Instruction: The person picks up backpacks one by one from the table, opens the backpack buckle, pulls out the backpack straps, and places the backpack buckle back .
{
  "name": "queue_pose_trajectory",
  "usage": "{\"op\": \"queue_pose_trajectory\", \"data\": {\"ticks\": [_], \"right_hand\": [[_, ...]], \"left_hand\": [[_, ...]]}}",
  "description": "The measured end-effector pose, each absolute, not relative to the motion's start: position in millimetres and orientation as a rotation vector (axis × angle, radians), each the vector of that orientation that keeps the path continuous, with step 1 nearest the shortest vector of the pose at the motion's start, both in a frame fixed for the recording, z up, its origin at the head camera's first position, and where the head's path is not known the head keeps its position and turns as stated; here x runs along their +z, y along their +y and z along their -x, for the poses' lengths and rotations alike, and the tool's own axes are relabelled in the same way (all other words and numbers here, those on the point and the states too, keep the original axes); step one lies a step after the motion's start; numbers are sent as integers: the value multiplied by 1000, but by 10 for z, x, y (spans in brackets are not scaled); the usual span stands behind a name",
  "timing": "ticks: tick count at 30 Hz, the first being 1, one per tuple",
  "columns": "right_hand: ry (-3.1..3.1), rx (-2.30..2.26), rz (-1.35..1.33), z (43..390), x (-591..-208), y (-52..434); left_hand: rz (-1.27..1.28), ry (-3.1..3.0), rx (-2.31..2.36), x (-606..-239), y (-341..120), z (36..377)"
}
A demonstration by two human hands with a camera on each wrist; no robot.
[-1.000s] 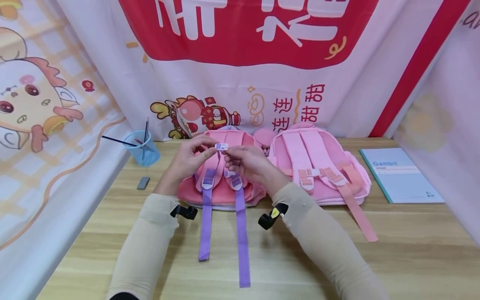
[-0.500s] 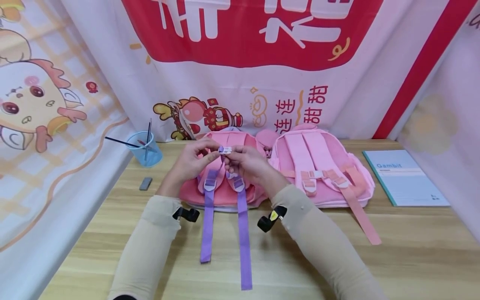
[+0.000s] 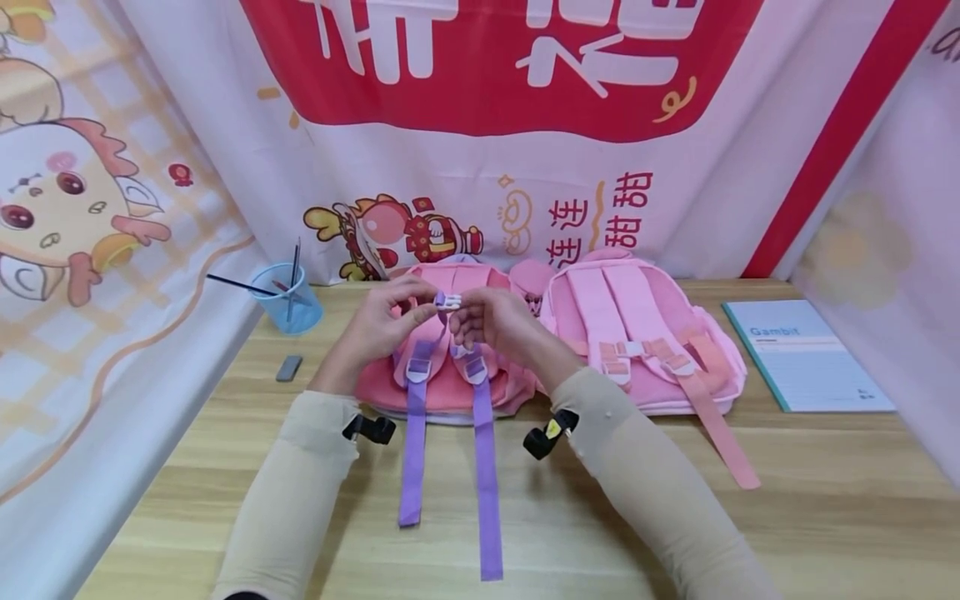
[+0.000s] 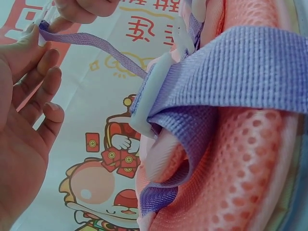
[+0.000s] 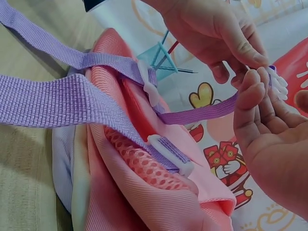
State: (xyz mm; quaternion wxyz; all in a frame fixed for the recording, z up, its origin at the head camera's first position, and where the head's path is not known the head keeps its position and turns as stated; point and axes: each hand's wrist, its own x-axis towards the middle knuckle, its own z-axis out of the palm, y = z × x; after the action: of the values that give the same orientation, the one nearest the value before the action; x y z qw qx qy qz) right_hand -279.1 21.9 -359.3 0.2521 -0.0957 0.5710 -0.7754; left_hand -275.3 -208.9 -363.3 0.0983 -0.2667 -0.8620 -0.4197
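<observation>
Two pink fabric backpacks lie mid-frame, one with two purple webbing straps (image 3: pixel 486 467). Left hand (image 3: pixel 378 325) and right hand (image 3: pixel 495 321) together pinch one small white plastic buckle (image 3: pixel 448 302) above the left backpack (image 3: pixel 442 383).

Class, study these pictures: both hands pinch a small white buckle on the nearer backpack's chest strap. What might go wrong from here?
1. The left hand and right hand pinch the white buckle only by fingertips, so it may slip free.
2. The thin purple chest strap runs taut to the pink backpack; pulling could lift or drag it.
3. A fingertip could get nipped.
</observation>
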Motion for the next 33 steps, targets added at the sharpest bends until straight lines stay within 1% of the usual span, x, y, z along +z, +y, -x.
{"op": "queue_pose_trajectory", "data": {"ticks": [9, 19, 26, 33], "right_hand": [[1862, -1942, 305, 2789, -3608, 213], [1865, -1987, 289, 2789, -3550, 249], [1876, -1975, 303, 2778, -3533, 273], [1836, -2005, 275, 2769, -3536, 299]], "left_hand": [[885, -2497, -1223, -3678, -2078, 2761], [919, -2656, -1382, -3745, -2080, 2829], [854, -2679, -1485, -3855, -2003, 2931], [785, -2678, -1539, -3883, -1946, 2972]]}}
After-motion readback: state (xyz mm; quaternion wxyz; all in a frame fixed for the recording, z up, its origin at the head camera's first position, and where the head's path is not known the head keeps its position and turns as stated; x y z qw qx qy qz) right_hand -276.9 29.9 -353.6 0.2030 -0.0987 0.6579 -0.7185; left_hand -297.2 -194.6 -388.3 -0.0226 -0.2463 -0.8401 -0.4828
